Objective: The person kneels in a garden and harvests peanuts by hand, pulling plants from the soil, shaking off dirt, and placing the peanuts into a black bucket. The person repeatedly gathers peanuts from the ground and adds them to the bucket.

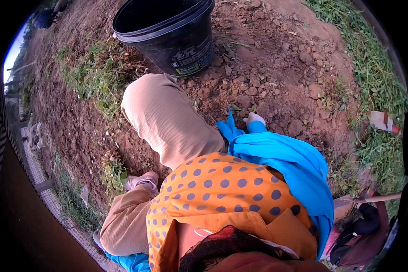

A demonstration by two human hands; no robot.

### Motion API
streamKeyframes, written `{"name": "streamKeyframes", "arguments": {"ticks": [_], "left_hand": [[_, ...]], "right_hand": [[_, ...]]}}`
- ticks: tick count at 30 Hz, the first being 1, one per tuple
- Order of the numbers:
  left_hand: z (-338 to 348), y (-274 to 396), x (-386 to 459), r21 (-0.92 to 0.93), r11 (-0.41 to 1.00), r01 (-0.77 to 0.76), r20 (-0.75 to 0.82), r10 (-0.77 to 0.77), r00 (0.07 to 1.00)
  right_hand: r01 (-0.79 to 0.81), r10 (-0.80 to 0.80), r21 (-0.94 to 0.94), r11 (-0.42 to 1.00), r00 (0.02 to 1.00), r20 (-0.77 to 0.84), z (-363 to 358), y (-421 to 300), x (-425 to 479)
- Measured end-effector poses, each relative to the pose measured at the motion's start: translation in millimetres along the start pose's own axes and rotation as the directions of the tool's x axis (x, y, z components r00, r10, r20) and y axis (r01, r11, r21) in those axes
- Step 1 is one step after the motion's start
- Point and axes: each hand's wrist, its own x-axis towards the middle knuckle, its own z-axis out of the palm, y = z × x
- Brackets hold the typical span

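Note:
My right hand (pixel 254 119), seemingly in a pale glove at the end of a blue sleeve (pixel 278 146), is down at the cloddy reddish soil (pixel 258 85), just right of my bent knee. Its fingers are mostly turned away, and whether they hold something cannot be seen. My left hand is out of view. Beyond the knee stands a black plastic bucket (pixel 190 44) with printing on its side; its inside is dark. Left of the bucket lie uprooted-looking leafy plants (pixel 98 74) with roots and soil, and another small clump (pixel 112 173) is near my shoe.
Green plants (pixel 377 78) are heaped along the right edge, with a pale torn piece (pixel 380 120) on them. A wooden-handled tool (pixel 377 198) and dark clothing (pixel 357 234) lie at lower right. Netting (pixel 54 210) runs along the left edge.

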Motion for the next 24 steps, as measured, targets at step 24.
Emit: {"name": "streamKeyframes", "arguments": {"ticks": [24], "left_hand": [[36,298,45,0.113,0.007,-0.994,0.775,0.625,0.093]], "right_hand": [[-0.254,0.25,0.09,0.963,0.967,0.051,3,-64,-2]]}}
